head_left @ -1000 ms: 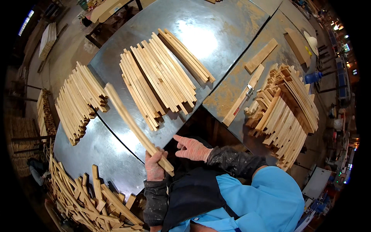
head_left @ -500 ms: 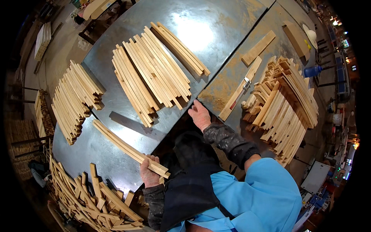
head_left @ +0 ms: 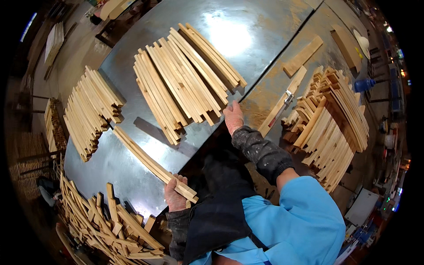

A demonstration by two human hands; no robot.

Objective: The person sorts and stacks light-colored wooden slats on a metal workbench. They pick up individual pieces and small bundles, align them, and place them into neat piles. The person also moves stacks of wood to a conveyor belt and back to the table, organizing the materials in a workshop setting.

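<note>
My left hand (head_left: 176,194), in a pinkish knit glove, is closed around the near end of a pair of pale wooden strips (head_left: 143,155) that slant up to the left over the metal table (head_left: 163,155). My right hand (head_left: 233,118), gloved the same way, has its fingers curled at the near end of a wooden strip (head_left: 199,66) on the right side of the middle row of strips (head_left: 176,79). The fingertips' exact grip is partly hidden. Farther right lies a narrow group of strips (head_left: 215,56).
Another row of strips (head_left: 92,112) lies at the left table edge. A jumbled heap of wood pieces (head_left: 115,229) fills the lower left. On the right stand stacked strips (head_left: 331,132), a clamp-like metal tool (head_left: 287,99) on a board, and a blue container (head_left: 364,85).
My right hand has moved up and curled its fingers at a strip end. A gap has opened between that strip and the middle row. My left hand still holds its strips.
</note>
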